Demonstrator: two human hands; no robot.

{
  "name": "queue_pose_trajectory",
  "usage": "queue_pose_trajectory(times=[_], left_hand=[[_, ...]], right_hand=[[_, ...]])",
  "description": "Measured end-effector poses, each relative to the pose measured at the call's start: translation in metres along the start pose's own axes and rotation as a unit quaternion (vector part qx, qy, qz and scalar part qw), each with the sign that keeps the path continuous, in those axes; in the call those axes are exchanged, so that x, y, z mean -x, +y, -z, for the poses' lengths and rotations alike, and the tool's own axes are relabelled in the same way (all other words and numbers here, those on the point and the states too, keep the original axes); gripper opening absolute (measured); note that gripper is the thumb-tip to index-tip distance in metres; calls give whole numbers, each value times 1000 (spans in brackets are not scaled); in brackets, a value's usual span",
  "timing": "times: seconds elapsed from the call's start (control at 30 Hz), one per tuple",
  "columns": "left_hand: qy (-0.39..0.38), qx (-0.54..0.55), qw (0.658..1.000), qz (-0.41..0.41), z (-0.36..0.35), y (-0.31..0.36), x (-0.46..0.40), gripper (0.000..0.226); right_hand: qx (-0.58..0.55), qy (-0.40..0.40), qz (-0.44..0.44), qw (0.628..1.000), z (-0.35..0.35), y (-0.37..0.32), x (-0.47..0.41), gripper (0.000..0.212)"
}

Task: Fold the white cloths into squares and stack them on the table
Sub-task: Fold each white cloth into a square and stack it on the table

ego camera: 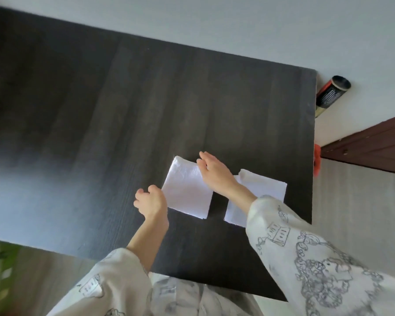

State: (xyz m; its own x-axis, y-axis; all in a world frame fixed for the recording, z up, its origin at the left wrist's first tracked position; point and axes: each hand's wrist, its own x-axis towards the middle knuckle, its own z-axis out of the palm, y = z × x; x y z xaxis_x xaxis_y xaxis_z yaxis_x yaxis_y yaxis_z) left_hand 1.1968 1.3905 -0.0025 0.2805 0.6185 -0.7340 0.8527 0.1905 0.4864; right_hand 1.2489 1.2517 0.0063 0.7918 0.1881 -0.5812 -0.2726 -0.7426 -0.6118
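A dark wood-grain counter (146,99) fills most of the room as seen from the head camera, pushed up against a pale wall, with grey flooring and a strip of brown board off to the right. A black cylinder with an orange band (331,93) leans against the wall just past the counter's far corner, and something small and orange-red (316,163) sits at the counter's right edge.

Two white cloths lie on the counter near its right end, close to each other but apart, with a band of dark wood between them. The left cloth (187,190) is already folded down to a rough square. The right cloth (260,185) is partly hidden under a patterned sleeve (306,247), so I cannot tell how neatly it is folded.

The right hand (214,172) reaches across with fingers straight and held together, lying flat at the left cloth's upper right edge — pressing or smoothing rather than gripping. The left hand (149,199) is at the cloth's left edge, fingers curled; it looks to be pinching that edge, though the contact itself is hidden behind the knuckles.

To my eye the step is squaring off this fold before stacking. Doing it well likely means holding the left edge still while the flat hand sweeps outward to press the crease, checking the corners meet — then lifting the square by two edges so it does not spring open on the way onto the other.
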Motion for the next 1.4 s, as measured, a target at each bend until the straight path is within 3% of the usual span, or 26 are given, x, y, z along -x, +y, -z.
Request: queue_pose_trajectory(times=[0.1,0.17,0.27,0.33,0.4,0.5,0.53,0.57,0.6,0.63,0.67,0.7,0.77,0.83,1.0,1.23,1.4], left_hand=[[-93,130,974,161,5,-5,13,41],[-136,181,950,216,7,-2,21,33],[-181,140,955,187,9,5,32,30],[-164,240,924,249,4,13,35,42],[-160,259,914,267,1,13,31,43],[-149,153,954,210,10,6,25,45],[-104,81,980,148,11,2,23,48],[-60,-18,998,28,10,-5,20,51],[-20,-115,985,-130,10,-14,18,52],[0,-211,929,-303,9,-24,15,53],[8,-305,838,-451,7,-30,11,53],[0,-377,747,-548,3,-33,7,52],[-29,-475,604,-640,-15,-32,-4,50],[-57,-544,533,-646,-29,-25,-6,47],[-87,-595,492,-630,-39,-30,-28,59],[-64,-589,514,-621,-54,-41,-36,63],[-90,-590,524,-607,-56,-38,-33,60]], right_hand=[[107,-96,10,990,2,-9,-20,40],[170,-90,19,981,-1,-9,-29,37],[208,-78,29,974,-3,-9,-31,36],[219,-94,36,970,-2,-7,-30,30],[226,-117,40,966,0,-6,-28,31],[232,-44,94,967,0,-2,-20,48],[212,13,110,971,0,0,-13,49],[192,69,118,972,0,5,-4,49],[185,112,115,969,0,12,7,49],[197,147,109,963,-1,22,19,50],[223,174,103,954,-2,34,30,53],[258,193,97,942,-3,46,39,55],[307,204,57,928,-3,71,50,55],[324,207,3,923,0,89,55,55],[343,172,-61,921,-8,118,58,62],[369,176,-63,911,-19,133,48,59],[362,173,-51,915,-18,135,46,59]])
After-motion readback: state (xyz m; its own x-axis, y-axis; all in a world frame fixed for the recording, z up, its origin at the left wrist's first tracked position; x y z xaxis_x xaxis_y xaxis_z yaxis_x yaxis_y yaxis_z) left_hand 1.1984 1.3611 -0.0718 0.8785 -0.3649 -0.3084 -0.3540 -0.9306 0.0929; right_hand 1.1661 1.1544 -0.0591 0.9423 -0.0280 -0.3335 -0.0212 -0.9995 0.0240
